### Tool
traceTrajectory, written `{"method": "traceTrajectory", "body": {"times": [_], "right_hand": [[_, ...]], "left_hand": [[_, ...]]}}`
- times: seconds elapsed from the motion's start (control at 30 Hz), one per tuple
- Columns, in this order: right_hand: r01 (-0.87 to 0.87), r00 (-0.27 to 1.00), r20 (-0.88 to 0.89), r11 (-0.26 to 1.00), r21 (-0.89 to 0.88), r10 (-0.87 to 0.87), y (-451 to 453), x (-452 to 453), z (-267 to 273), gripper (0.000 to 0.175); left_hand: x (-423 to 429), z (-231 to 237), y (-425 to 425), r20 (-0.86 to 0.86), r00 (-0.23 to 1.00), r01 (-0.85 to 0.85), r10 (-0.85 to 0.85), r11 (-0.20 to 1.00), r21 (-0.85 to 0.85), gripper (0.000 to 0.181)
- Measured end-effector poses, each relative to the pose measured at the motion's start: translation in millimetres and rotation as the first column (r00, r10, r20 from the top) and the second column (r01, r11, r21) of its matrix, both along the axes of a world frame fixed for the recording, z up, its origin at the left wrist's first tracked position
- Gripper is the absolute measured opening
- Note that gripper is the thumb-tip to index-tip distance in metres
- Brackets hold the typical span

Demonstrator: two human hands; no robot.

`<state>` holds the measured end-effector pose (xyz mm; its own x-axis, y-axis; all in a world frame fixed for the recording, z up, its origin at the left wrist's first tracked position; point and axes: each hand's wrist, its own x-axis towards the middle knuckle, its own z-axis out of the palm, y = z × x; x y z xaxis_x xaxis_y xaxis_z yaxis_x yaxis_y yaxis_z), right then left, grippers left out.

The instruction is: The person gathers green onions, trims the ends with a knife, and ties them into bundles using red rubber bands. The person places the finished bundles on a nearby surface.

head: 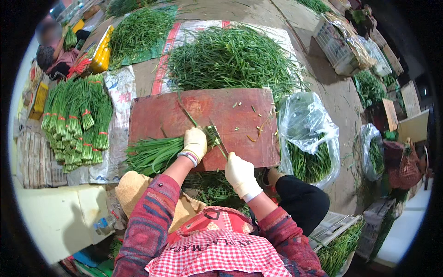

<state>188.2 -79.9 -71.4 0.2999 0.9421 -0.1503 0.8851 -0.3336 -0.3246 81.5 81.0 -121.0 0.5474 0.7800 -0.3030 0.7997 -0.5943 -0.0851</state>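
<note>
My left hand (195, 141), in a pale glove, grips a bunch of garlic chives (155, 152) near its stem end. The leaves spread to the left over the near edge of a red board (162, 110). In my right hand (240, 173), also gloved, is the handle of a knife, mostly hidden by the fingers. The knife's blade (220, 140) stands against the stem ends, just right of my left hand. Small cut stem pieces (237, 128) and a brownish leaf strip (256, 135) lie on the board's right side.
A large heap of loose chives (232, 59) lies beyond the board. Tied bundles (74, 128) are stacked at left. A clear plastic bag (308, 138) holding greens stands against the board's right side. Another person (62, 55) sits at upper left, beside a yellow crate (102, 48).
</note>
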Motion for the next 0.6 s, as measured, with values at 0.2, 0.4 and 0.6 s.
{"method": "traceTrajectory", "body": {"times": [0.2,0.4,0.6], "right_hand": [[0.016,0.993,-0.117,0.997,0.074,-0.008,25.8,3.6,-20.7,0.012],[0.089,0.959,-0.264,0.994,-0.056,-0.1,62.2,2.9,-40.7,0.015],[0.076,0.977,-0.199,0.997,-0.005,-0.075,54.4,-6.2,-62.3,0.015]], "left_hand": [[4.6,13.5,-8.8,0.059,0.998,0.031,-0.035,0.998,0.059,0.035],[5.4,17.0,-10.5,0.094,0.996,0.006,-0.008,1.0,0.014,0.055],[2.5,7.0,-11.3,0.08,0.996,-0.033,0.029,0.998,0.046,0.059]]}}
